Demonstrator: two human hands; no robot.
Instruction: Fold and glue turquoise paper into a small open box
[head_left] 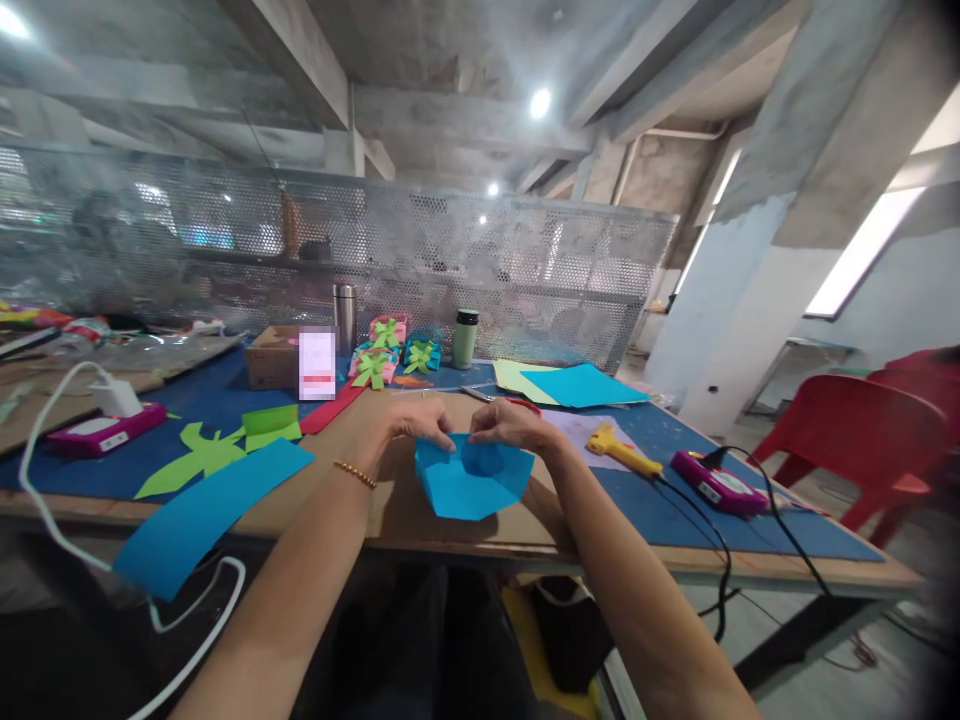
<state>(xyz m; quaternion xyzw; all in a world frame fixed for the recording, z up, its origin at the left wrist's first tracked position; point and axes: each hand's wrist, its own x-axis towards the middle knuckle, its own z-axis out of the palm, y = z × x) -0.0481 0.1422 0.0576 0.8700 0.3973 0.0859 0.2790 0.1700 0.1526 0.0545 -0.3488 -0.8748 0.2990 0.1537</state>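
A folded blue paper box [476,490] with raised sides stands on brown cardboard [405,530] in front of me. My left hand [426,418] pinches its far rim left of the middle, thumb on the inner face. On the same rim, a little to the right, my right hand [504,422] pinches the paper between thumb and fingers. Some fingertips are hidden behind the paper. Just beyond my right hand lie scissors with red handles [525,406], partly covered by that hand.
Left lie a blue paper strip [210,510], green paper cut-outs [199,455] and a purple power strip [109,432]. Right are a yellow glue gun [622,450], its cord and another purple power strip [718,483]. Behind stand a thermos [345,318], a green cup [465,340] and bow-topped paper boxes [373,368].
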